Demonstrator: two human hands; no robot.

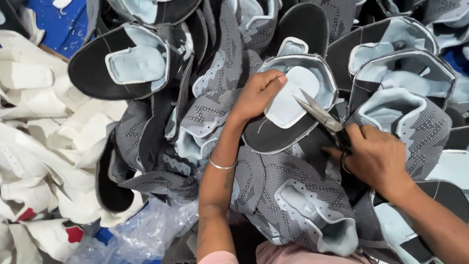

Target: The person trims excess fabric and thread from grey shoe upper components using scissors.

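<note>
My left hand (256,95) presses down on a black and grey shoe upper (288,124) with a pale blue lining, thumb resting on the lining's edge. A thin silver bangle (222,166) circles that wrist. My right hand (376,156) grips a pair of metal scissors (320,113), fingers through the handles. The scissor blades are slightly apart and point at the pale blue tongue of the same upper. The upper lies on top of a heap of similar pieces.
Several grey patterned shoe uppers (293,195) with pale blue linings are piled all around. White shoe uppers (39,146) lie heaped at the left. Crumpled clear plastic (146,230) sits at the bottom left, a blue surface (61,22) at top left.
</note>
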